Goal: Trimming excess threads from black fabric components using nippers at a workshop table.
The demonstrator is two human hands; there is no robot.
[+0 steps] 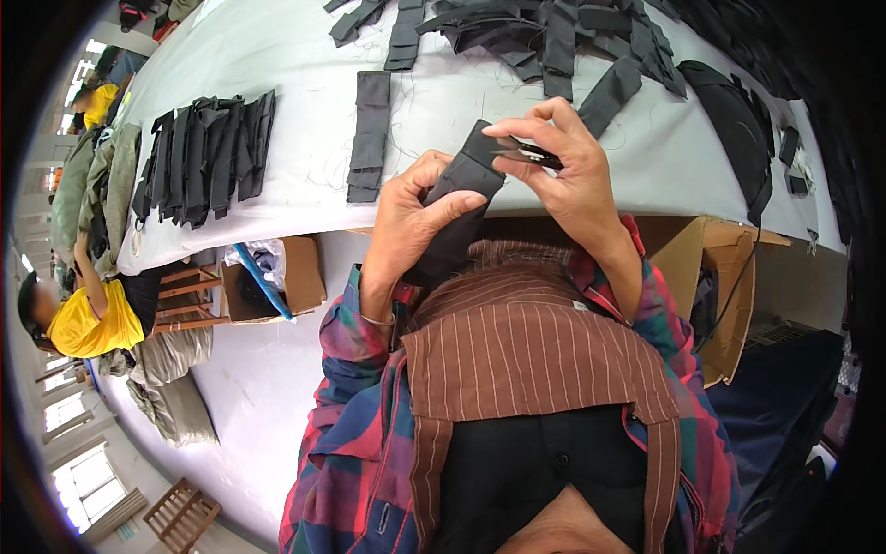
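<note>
My left hand (pixel 413 210) grips a dark grey fabric strip (pixel 472 172), its thumb lying along the front. The strip tilts up from over my apron to the table's near edge. In my right hand (pixel 574 177) is a small pair of dark thread snips (pixel 528 152), pinched between thumb and fingers. Their blades point left at the strip's upper end; whether they touch it I cannot tell. Just beyond my hands, a loose dark strip (pixel 369 134) lies on the white-covered table, and another strip (pixel 610 96) lies to the right.
A neat row of dark strips (pixel 208 157) lies at the left of the table (pixel 305 55); a loose heap of strips (pixel 563 42) is at the far side. Cardboard boxes (pixel 727 305) stand below the table edge. At left, a person in yellow (pixel 97 319) reaches toward hanging garments.
</note>
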